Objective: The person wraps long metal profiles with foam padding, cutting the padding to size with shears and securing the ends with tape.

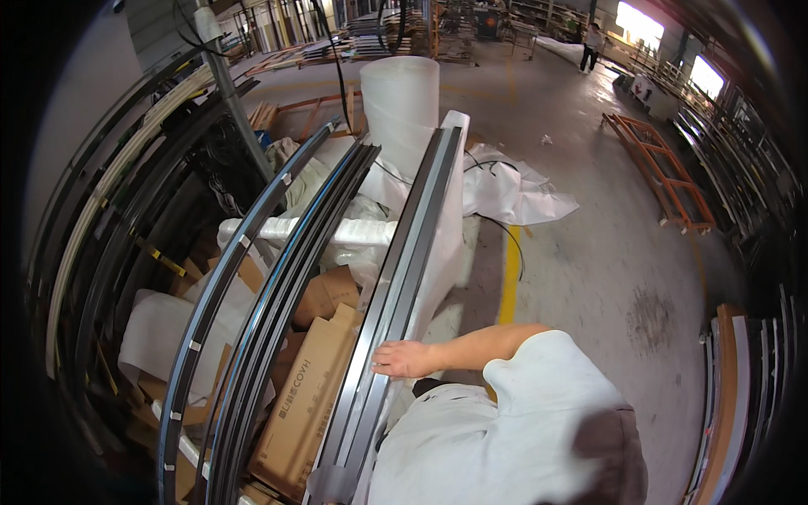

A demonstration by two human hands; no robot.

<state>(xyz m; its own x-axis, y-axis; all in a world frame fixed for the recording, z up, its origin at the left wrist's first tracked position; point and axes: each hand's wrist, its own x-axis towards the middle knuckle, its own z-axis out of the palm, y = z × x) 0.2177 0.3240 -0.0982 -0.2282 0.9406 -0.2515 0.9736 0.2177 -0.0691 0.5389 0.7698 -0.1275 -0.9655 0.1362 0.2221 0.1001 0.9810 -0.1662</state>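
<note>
Near a brown carton [307,400], the right hand [404,358] rests on grey profiles [394,303], grip unclear.

Your right hand [402,359] presents its back only; the palm is hidden, so you cannot confirm whether it grips the grey profile [396,278] or merely rests on it. Your left hand is out of view. The lower edge cuts off that profile, the black profiles [271,337] and your shirt [471,446]. A grey blurred patch [332,484] covers the profile near that edge; its nature cannot be determined. The grey profile hides part of the carton [295,396], and the black ones hide part of the wrapped bar [364,231]. The distant person [592,48] is too small for you to make out the hands. Glare obscures the window [640,25].
</note>
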